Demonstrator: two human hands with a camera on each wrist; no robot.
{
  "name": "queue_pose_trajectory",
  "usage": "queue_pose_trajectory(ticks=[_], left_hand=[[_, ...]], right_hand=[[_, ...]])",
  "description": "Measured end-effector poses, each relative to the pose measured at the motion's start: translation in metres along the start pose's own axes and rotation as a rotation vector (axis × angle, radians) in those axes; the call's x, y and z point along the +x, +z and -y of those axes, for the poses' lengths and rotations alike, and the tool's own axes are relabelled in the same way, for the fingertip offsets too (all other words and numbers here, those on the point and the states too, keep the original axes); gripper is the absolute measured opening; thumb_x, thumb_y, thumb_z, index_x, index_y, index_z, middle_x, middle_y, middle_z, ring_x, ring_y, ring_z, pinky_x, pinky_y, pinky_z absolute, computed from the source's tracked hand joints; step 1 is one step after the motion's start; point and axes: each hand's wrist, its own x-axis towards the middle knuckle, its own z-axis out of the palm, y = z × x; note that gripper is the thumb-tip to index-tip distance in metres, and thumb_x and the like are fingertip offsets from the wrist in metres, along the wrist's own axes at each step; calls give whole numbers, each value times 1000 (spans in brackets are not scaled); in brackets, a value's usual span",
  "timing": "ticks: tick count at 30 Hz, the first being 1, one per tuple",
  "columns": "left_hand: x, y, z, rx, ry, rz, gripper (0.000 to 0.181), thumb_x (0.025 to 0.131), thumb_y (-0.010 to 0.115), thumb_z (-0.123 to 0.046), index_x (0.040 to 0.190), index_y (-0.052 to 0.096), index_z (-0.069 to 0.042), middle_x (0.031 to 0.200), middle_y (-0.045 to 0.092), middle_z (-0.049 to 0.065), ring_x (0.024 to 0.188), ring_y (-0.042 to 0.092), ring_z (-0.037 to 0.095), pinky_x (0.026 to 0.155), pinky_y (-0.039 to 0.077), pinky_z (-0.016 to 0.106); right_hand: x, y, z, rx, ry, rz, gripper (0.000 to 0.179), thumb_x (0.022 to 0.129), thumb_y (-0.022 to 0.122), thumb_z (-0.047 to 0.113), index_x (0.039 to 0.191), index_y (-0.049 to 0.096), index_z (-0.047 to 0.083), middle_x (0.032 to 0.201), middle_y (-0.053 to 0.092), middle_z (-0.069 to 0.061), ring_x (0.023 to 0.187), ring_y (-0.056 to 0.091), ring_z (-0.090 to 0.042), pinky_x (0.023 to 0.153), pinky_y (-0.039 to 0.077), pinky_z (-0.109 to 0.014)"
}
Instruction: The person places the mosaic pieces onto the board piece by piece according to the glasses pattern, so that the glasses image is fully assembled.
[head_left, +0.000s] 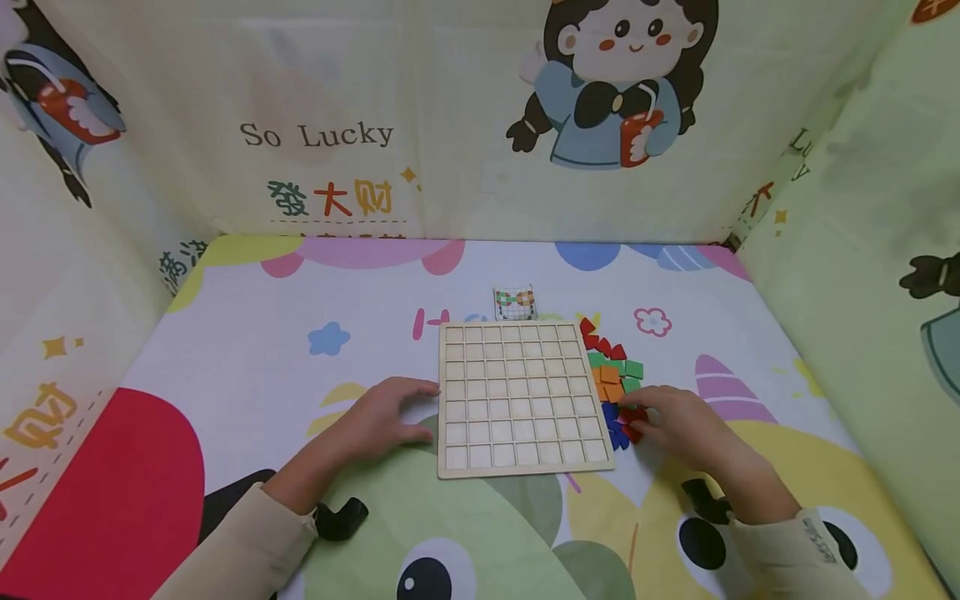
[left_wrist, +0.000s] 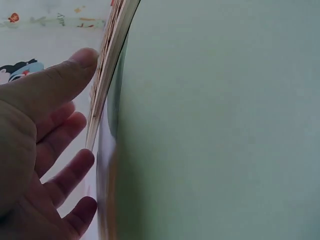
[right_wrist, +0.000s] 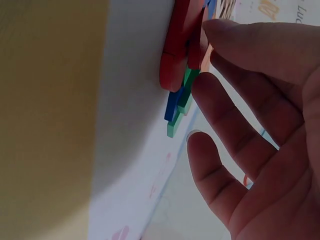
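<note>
A wooden grid board with square cells lies flat on the table. At its left edge is my left hand, thumb and fingers spread; in the left wrist view, the thumb tip is right at the board's side. My right hand is beside the board's lower right side, over the loose pieces. Between its thumb and index finger it pinches a red tile, while another red piece lies close by. Its other fingers are loosely bent. Blue pieces lie just left of these fingertips.
Along the board's right side are orange squares, green squares and several red pieces. A small pattern card is behind the board. A printed cloth covers the table, with fabric walls at the back and sides.
</note>
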Motion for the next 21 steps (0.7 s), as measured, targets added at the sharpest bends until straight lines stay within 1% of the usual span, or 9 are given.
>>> queue_pose_trajectory(ticks=[2, 6, 14, 18, 21], left_hand=[[1, 1, 0, 15, 3, 5, 56, 82, 84, -19, 133, 64, -9, 134, 60, 5, 127, 50, 30, 103, 42, 48], [2, 2, -3, 61, 7, -3, 54, 81, 85, -22, 131, 66, -12, 131, 62, 3, 124, 50, 29, 101, 41, 50], [4, 3, -4, 98, -8, -1, 54, 81, 85, -24, 130, 66, -13, 132, 61, 3, 126, 48, 29, 103, 37, 54], [4, 2, -3, 107, -4, -1, 53, 82, 85, -24, 130, 66, -13, 132, 61, 4, 126, 49, 30, 103, 37, 54], [4, 3, -2, 104, -1, 0, 53, 82, 85, -24, 130, 66, -13, 132, 61, 4, 126, 49, 30, 102, 37, 54]], right_hand=[[1, 1, 1, -10, -1, 4, 29, 85, 78, 4, 113, 74, 8, 106, 71, -7, 101, 63, -34, 88, 52, -54], [4, 3, 0, -21, -18, -13, 27, 85, 78, 1, 111, 75, 6, 103, 72, -6, 99, 64, -34, 88, 53, -53], [6, 5, 1, -25, -27, -42, 24, 83, 78, -1, 105, 76, 7, 99, 72, -6, 94, 64, -29, 86, 54, -51], [7, 4, 2, -25, -12, -33, 22, 83, 79, -1, 103, 76, 7, 97, 71, -5, 91, 64, -27, 85, 55, -49], [7, 4, 0, -2, 38, -5, 22, 84, 77, 0, 105, 75, 7, 97, 69, -4, 91, 63, -27, 84, 55, -49]])
